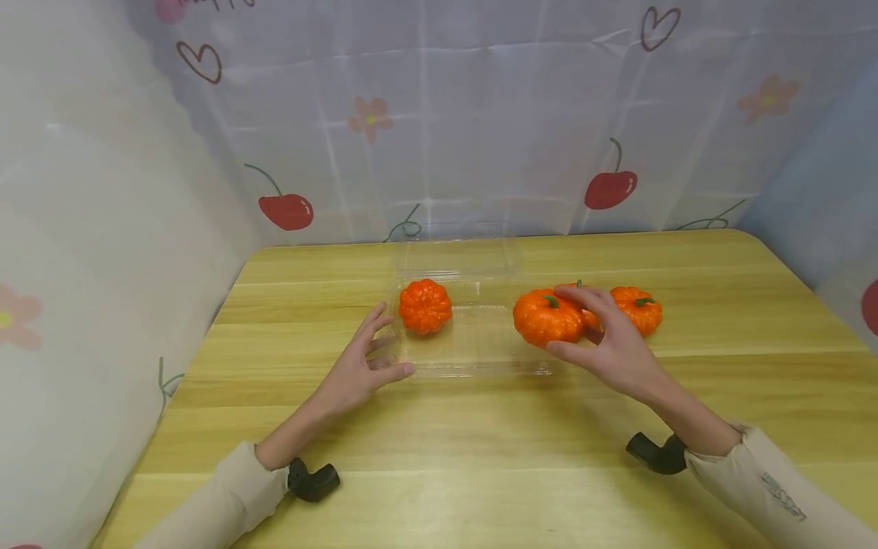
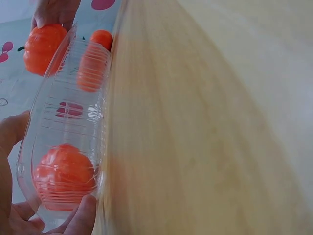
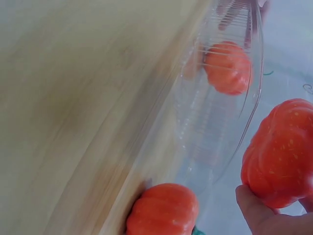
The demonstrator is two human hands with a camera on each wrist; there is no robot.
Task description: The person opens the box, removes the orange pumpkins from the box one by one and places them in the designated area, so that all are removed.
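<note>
A small orange toy pumpkin sits in the left part of an open clear plastic container. My left hand holds the container's left end, thumb at the front wall and the other fingers round the side. With thumb and fingers, my right hand grips a second toy pumpkin, held up over the container's right end, green stem showing. In the right wrist view this held pumpkin is above the rim level.
Right of the container, another pumpkin stands on the wooden table. One more pumpkin is mostly hidden behind the right hand and the held one. The container's lid lies folded back toward the patterned curtain.
</note>
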